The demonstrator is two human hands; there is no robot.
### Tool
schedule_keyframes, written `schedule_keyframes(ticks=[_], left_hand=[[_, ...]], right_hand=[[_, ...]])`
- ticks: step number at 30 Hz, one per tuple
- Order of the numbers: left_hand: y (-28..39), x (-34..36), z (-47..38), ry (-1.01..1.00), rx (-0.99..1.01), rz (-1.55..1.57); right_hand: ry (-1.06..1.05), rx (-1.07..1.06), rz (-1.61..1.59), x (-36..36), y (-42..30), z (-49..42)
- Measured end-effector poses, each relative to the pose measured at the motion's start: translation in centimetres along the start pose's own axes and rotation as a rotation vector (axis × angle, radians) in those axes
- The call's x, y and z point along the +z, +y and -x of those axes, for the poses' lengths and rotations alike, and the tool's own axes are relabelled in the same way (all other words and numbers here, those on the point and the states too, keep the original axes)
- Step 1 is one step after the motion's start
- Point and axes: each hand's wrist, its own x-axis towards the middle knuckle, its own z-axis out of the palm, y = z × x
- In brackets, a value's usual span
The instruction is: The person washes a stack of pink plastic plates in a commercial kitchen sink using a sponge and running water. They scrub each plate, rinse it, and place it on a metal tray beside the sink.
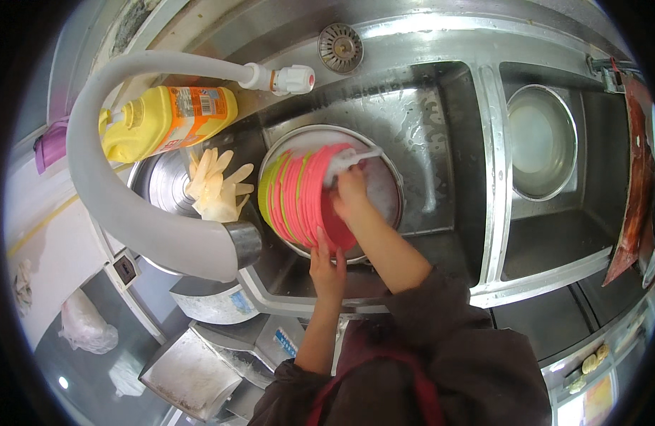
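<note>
A nested stack of pink and green plastic baskets or bowls [301, 199] lies on its side in a round metal basin [401, 186] of sudsy water, inside the larger sink compartment. My left hand [327, 266] steadies the stack's near rim, fingers spread along its outside. At the stack's open side, my right hand [351, 194] holds a whitish, foam-covered thing, perhaps a cloth or brush, against the inner face of the front pink one. My right fingertips are partly hidden by foam and the hand's own back.
A grey faucet [93, 160] arches at left over a yellow bottle [194, 117] and pale rubber gloves [218, 183] on a metal lid. A sink strainer [341, 48] sits on the back ledge. Beyond the steel divider [492, 175], the right compartment holds a metal bowl [540, 144] of cloudy liquid.
</note>
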Motion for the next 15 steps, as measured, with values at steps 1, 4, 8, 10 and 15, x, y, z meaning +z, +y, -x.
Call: schedule_keyframes(ticks=[1,4,8,10,15], left_hand=[[0.1,-0.1,-0.2,0.042,0.035,0.028],[0.1,-0.6,-0.5,0.073,-0.002,0.139],[0.1,-2.5,-0.5,-0.046,-0.169,0.208],[0.4,-3.5,-1.0,-0.049,-0.127,0.192],[2.5,-6.7,-2.9,-0.075,-0.195,0.264]], right_hand=[[-0.142,0.081,-0.184,-0.3,-0.6,1.2],[-0.604,0.26,0.17,-3.5,-1.6,3.9],[-0.871,-0.431,1.24,-7.2,-1.7,3.7],[-0.586,-0.628,1.485,-8.4,-2.7,3.8],[-0.48,-0.315,0.936,-9.5,-9.3,10.6]])
